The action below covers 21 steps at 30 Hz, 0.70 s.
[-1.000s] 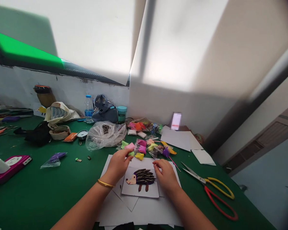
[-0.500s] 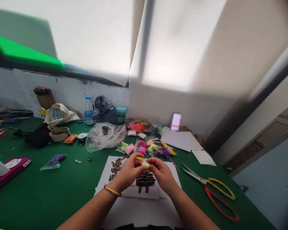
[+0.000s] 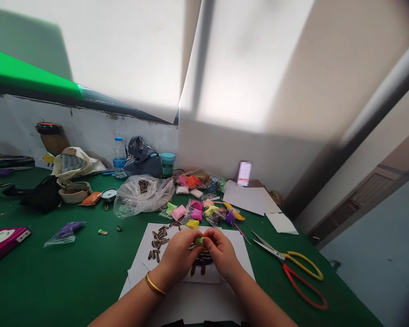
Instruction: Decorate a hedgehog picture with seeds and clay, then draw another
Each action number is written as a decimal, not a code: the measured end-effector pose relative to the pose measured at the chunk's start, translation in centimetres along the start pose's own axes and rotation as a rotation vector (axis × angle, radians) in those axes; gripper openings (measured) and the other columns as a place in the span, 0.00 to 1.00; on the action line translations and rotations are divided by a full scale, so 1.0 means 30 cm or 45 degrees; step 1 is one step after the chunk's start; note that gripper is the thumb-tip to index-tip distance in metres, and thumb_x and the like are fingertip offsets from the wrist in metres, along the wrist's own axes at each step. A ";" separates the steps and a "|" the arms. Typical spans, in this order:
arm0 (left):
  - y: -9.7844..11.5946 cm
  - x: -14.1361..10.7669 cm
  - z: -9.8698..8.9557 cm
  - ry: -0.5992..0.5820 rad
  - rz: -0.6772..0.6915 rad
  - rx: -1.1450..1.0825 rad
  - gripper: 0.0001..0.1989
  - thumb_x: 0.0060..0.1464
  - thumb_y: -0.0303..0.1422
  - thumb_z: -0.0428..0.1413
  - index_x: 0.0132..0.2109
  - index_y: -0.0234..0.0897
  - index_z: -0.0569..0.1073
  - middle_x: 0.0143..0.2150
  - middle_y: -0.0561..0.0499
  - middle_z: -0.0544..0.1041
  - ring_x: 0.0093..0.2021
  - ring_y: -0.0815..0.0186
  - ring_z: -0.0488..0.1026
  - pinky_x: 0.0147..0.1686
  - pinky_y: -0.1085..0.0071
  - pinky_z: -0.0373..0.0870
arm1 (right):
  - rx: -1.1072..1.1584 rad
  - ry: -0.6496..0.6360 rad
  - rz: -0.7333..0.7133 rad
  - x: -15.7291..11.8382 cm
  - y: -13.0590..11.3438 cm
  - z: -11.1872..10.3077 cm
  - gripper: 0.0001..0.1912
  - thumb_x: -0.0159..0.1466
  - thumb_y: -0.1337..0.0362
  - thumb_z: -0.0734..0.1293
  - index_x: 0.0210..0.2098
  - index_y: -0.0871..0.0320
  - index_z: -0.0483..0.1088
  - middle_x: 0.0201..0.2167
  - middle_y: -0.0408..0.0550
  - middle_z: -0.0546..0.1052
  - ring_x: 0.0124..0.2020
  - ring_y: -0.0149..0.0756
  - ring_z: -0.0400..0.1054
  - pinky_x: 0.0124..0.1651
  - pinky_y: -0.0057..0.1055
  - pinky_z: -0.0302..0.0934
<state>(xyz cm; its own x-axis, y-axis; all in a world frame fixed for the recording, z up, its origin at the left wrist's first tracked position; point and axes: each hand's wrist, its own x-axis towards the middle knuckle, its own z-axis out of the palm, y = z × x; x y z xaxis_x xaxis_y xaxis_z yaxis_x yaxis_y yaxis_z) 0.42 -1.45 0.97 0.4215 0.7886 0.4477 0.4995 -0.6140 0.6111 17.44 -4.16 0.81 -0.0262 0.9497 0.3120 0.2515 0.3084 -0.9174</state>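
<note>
My hands meet above a white card with a hedgehog picture (image 3: 204,260), and most of the card is hidden behind them. Both my left hand (image 3: 179,260) and my right hand (image 3: 221,254) pinch a small lump of light green clay (image 3: 200,240) between their fingers. Dark striped sunflower seeds (image 3: 204,258) form the hedgehog's spines. Loose seeds (image 3: 158,240) lie on the white paper (image 3: 143,254) to the left of my left hand. A yellow clay piece (image 3: 192,223) sits just beyond my hands.
Bagged coloured clay (image 3: 197,211) lies beyond the paper, beside a crumpled plastic bag (image 3: 139,196). Scissors with red and yellow handles (image 3: 293,268) rest on the green table (image 3: 68,277) at right. A water bottle (image 3: 119,156) and a dark bag (image 3: 142,158) stand by the wall.
My hands have come together from resting apart on the card and now pinch the green clay. Loose seeds now show on the paper, and the head view has turned slightly.
</note>
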 end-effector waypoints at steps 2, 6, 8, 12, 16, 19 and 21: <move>-0.008 -0.006 0.004 0.031 0.070 0.044 0.08 0.57 0.29 0.58 0.44 0.41 0.73 0.42 0.48 0.78 0.43 0.59 0.74 0.46 0.64 0.68 | 0.010 -0.037 0.006 -0.003 0.006 0.001 0.16 0.66 0.48 0.63 0.37 0.55 0.70 0.32 0.44 0.75 0.33 0.37 0.70 0.35 0.31 0.65; -0.015 -0.016 0.009 0.065 0.213 0.110 0.06 0.56 0.27 0.59 0.41 0.40 0.73 0.37 0.50 0.78 0.39 0.60 0.73 0.41 0.65 0.68 | -0.045 -0.110 0.080 -0.004 0.018 0.000 0.18 0.66 0.48 0.62 0.33 0.56 0.68 0.25 0.42 0.72 0.26 0.33 0.66 0.28 0.28 0.61; -0.016 -0.017 0.009 0.088 0.248 0.117 0.07 0.54 0.26 0.60 0.40 0.40 0.73 0.35 0.51 0.77 0.38 0.60 0.73 0.39 0.65 0.68 | -0.059 -0.104 0.090 -0.003 0.020 0.001 0.16 0.66 0.49 0.62 0.32 0.55 0.68 0.24 0.41 0.71 0.26 0.33 0.66 0.27 0.27 0.60; -0.024 -0.017 0.004 0.123 0.257 0.095 0.09 0.52 0.24 0.61 0.40 0.40 0.72 0.36 0.51 0.77 0.37 0.61 0.74 0.38 0.66 0.68 | -0.012 -0.066 0.050 -0.005 0.016 0.006 0.13 0.66 0.52 0.63 0.33 0.55 0.68 0.25 0.42 0.72 0.27 0.34 0.67 0.28 0.29 0.62; -0.034 -0.020 -0.001 0.160 0.288 0.053 0.09 0.55 0.25 0.59 0.43 0.40 0.72 0.39 0.50 0.78 0.40 0.60 0.74 0.41 0.65 0.69 | 0.154 -0.103 0.070 -0.012 0.013 0.006 0.12 0.65 0.51 0.64 0.36 0.54 0.69 0.29 0.44 0.74 0.29 0.36 0.69 0.30 0.31 0.65; -0.033 -0.023 -0.001 0.146 0.346 0.046 0.07 0.58 0.27 0.57 0.43 0.41 0.71 0.39 0.49 0.77 0.41 0.61 0.74 0.42 0.65 0.69 | 0.233 -0.114 0.118 -0.016 0.011 0.001 0.14 0.64 0.49 0.65 0.35 0.54 0.70 0.29 0.44 0.75 0.29 0.36 0.70 0.30 0.31 0.66; -0.029 -0.023 -0.002 0.134 0.354 0.066 0.05 0.58 0.27 0.56 0.42 0.40 0.70 0.38 0.50 0.77 0.40 0.61 0.73 0.41 0.65 0.68 | 0.218 -0.099 0.125 -0.017 0.010 -0.002 0.14 0.64 0.50 0.66 0.34 0.55 0.70 0.29 0.44 0.74 0.29 0.35 0.70 0.30 0.31 0.66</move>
<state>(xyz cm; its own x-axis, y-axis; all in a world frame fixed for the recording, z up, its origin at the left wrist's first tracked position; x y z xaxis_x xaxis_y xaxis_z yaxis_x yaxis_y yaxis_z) -0.33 -1.45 0.17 0.4685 0.5873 0.6600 0.4149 -0.8058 0.4225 17.58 -4.55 0.39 -0.0856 0.9749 0.2054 0.0886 0.2128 -0.9731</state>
